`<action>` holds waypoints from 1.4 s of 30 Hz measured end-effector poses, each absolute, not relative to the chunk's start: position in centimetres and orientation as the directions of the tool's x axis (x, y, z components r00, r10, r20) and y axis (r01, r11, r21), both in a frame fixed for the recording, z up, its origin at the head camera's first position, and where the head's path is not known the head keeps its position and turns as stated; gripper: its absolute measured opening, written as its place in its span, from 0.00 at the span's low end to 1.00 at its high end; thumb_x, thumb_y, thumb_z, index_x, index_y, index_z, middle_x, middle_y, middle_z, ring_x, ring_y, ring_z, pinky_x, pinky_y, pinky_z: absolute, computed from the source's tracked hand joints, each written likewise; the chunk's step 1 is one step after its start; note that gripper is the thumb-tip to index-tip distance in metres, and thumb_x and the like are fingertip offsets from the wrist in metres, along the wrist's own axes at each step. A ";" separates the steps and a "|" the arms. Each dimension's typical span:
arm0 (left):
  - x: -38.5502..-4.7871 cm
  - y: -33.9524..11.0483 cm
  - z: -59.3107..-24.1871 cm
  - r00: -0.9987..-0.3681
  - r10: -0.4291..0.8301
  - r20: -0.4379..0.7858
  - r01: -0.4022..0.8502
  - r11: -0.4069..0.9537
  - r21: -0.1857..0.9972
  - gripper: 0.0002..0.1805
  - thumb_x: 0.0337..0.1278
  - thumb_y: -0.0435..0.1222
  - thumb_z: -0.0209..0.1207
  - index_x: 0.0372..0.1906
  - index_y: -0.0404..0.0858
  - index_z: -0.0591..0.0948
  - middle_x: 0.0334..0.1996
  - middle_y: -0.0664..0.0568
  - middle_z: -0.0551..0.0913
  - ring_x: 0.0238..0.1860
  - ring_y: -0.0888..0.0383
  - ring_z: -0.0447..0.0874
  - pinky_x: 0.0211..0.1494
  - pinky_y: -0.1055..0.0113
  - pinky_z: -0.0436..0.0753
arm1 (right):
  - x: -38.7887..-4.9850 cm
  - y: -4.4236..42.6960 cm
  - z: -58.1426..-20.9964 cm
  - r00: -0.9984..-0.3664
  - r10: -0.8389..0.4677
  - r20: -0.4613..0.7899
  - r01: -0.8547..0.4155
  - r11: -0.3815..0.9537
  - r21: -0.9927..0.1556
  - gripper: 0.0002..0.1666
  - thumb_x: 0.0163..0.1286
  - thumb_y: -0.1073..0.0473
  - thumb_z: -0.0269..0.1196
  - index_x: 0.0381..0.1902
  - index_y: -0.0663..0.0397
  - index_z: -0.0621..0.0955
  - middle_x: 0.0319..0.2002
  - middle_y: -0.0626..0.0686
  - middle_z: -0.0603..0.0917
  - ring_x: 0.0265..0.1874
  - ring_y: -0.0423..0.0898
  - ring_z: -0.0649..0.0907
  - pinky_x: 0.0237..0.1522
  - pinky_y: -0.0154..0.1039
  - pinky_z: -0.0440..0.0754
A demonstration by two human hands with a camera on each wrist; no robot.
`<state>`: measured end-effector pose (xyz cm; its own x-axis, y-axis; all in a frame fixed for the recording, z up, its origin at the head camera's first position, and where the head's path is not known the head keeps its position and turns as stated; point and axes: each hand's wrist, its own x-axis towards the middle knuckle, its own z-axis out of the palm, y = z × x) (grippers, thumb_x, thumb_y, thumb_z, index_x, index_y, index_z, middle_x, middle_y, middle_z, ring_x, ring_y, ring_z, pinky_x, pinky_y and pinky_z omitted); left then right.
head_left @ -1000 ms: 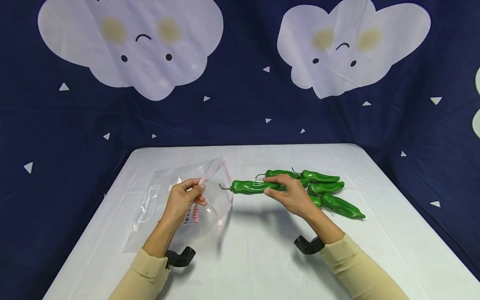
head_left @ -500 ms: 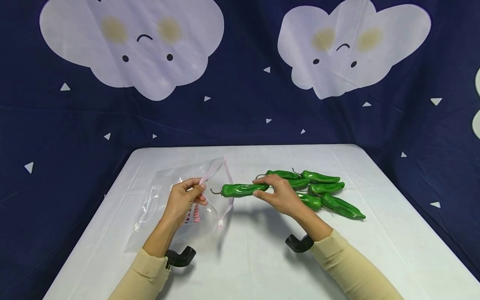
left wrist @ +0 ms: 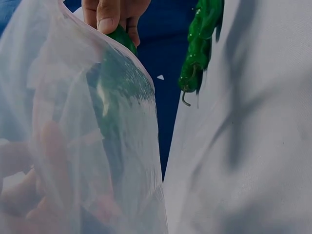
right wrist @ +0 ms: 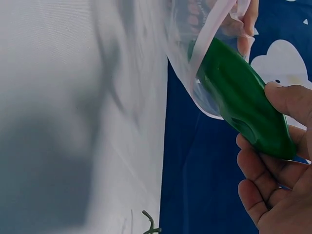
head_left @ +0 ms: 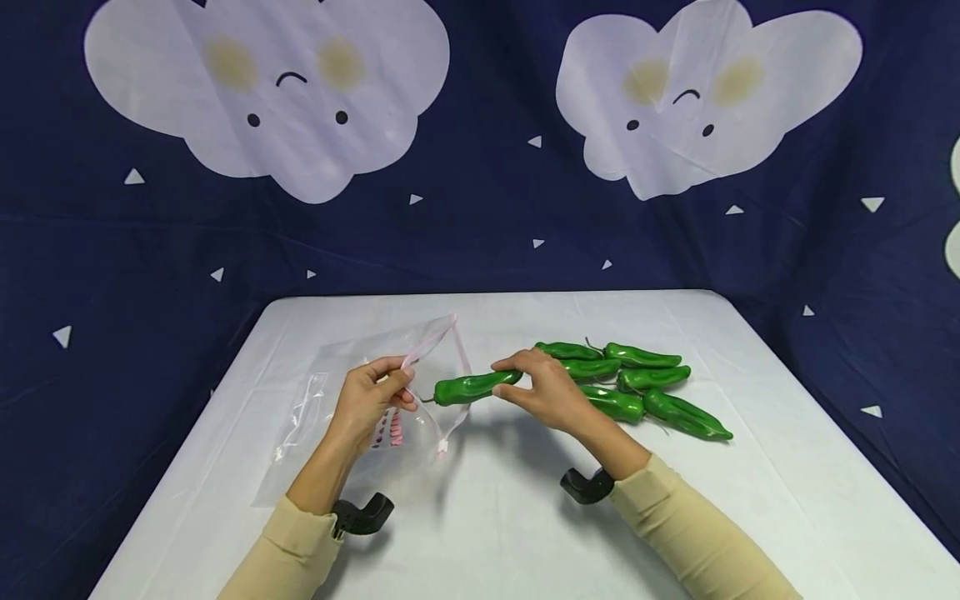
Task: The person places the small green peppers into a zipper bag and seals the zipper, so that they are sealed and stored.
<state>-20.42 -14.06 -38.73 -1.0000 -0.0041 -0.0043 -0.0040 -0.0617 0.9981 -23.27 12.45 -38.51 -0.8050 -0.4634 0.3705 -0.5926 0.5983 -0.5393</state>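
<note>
My left hand [head_left: 367,400] pinches the pink-edged rim of a clear zip bag [head_left: 300,433], holding its mouth open toward the right. In my right hand [head_left: 543,392] is a long green pepper [head_left: 468,388], gripped near its tip between thumb and fingers. The pepper's stem end points left and sits inside the bag's mouth. In the right wrist view, the pepper [right wrist: 239,97] passes the pink rim [right wrist: 207,39], with its tip end still outside. Through the cloudy plastic [left wrist: 122,146] in the left wrist view, the pepper shows only as a blurred green shape.
Several more green peppers [head_left: 652,377] lie in a loose pile at the right of the white table [head_left: 510,533]. A dark blue cloth with cloud prints [head_left: 480,233] hangs behind the table. Each wrist wears a black camera mount [head_left: 363,514].
My right hand has moved left with the pepper, bringing its stem end into the bag's mouth. My left hand and the bag have hardly moved. The peppers in the pile stay put.
</note>
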 end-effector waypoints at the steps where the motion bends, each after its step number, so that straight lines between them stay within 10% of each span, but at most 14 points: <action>1: -20.4 -14.0 -38.7 -1.000 -0.003 -0.003 -0.003 -0.062 0.998 0.17 0.63 0.31 0.55 0.53 0.23 0.74 0.25 0.55 0.77 0.19 0.63 0.79 0.29 0.69 0.87 | -23.3 12.4 -38.5 -0.802 -0.465 0.374 -0.597 0.597 -0.537 0.19 0.59 0.52 0.68 0.48 0.50 0.83 0.44 0.49 0.85 0.49 0.47 0.80 0.54 0.48 0.80; 9: -20.4 -14.0 -38.5 -1.000 0.004 0.007 0.006 -0.059 0.998 0.17 0.63 0.30 0.54 0.53 0.23 0.74 0.25 0.55 0.77 0.18 0.63 0.80 0.29 0.69 0.88 | -23.5 11.7 -38.7 -0.774 -0.492 0.399 -0.633 0.578 -0.515 0.19 0.58 0.53 0.68 0.48 0.52 0.83 0.44 0.50 0.86 0.48 0.49 0.81 0.68 0.54 0.70; 21: -20.2 -13.7 -38.2 -1.000 0.013 0.015 0.014 -0.089 0.996 0.17 0.63 0.28 0.54 0.53 0.22 0.73 0.23 0.55 0.77 0.18 0.63 0.79 0.27 0.70 0.87 | -23.6 10.7 -38.8 -0.754 -0.513 0.410 -0.657 0.600 -0.457 0.20 0.58 0.52 0.68 0.48 0.49 0.83 0.44 0.47 0.86 0.41 0.44 0.79 0.43 0.41 0.78; 42: -20.5 -13.4 -38.3 -1.000 0.025 0.004 0.002 -0.082 0.997 0.17 0.63 0.30 0.54 0.53 0.23 0.73 0.24 0.53 0.77 0.17 0.62 0.80 0.27 0.70 0.87 | -23.9 8.6 -39.0 -0.713 -0.564 0.417 -0.700 0.605 -0.380 0.19 0.58 0.52 0.69 0.46 0.50 0.84 0.43 0.49 0.86 0.37 0.43 0.78 0.39 0.38 0.78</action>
